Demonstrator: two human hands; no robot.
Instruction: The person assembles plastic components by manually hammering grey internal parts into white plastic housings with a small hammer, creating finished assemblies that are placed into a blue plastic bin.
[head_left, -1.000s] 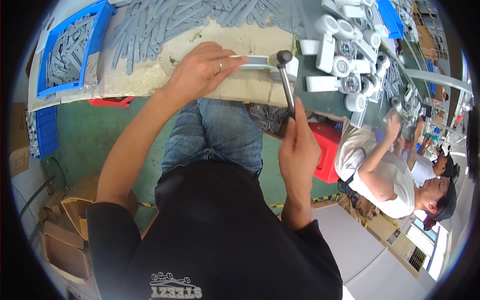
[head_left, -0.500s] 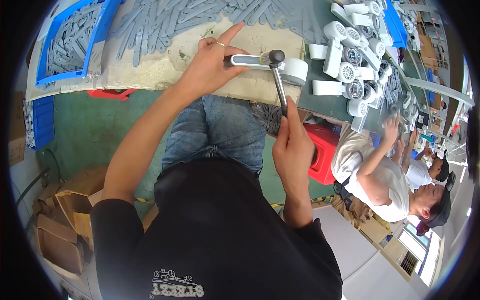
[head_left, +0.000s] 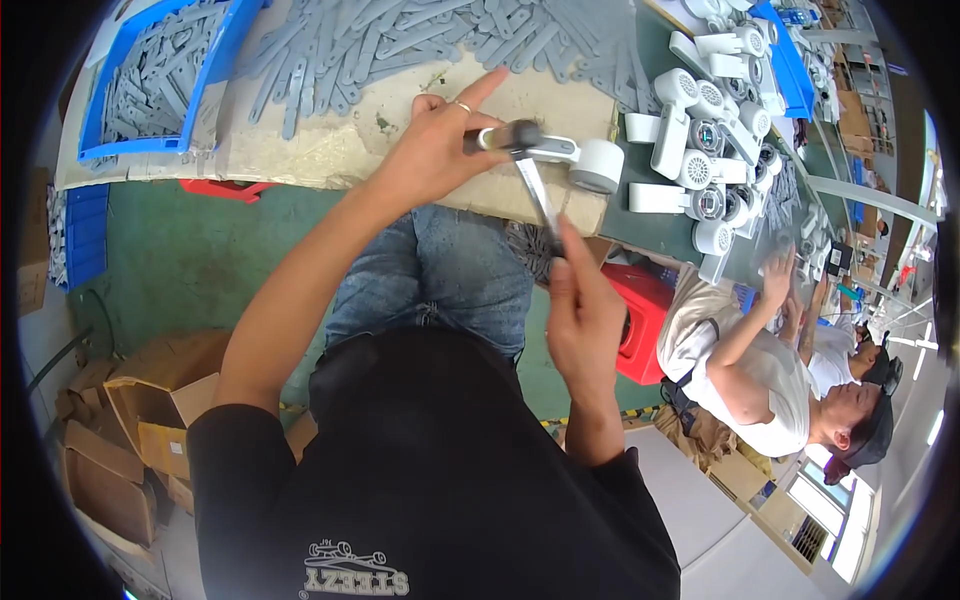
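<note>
our left hand (head_left: 432, 150) presses the white-and-grey handle part (head_left: 570, 155) flat at the near edge of the bench (head_left: 330, 150), index finger lifted clear. our right hand (head_left: 585, 310) is closed round the small hammer (head_left: 530, 170), its head on the part. we'd judge short, square taps best, with the part pinned firmly and fingers kept back.

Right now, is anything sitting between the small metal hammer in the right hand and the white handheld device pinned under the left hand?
Nothing visible. The right hand grips the small metal hammer, whose head is already at the white handheld device that the left hand presses onto the worn bench top.
</note>
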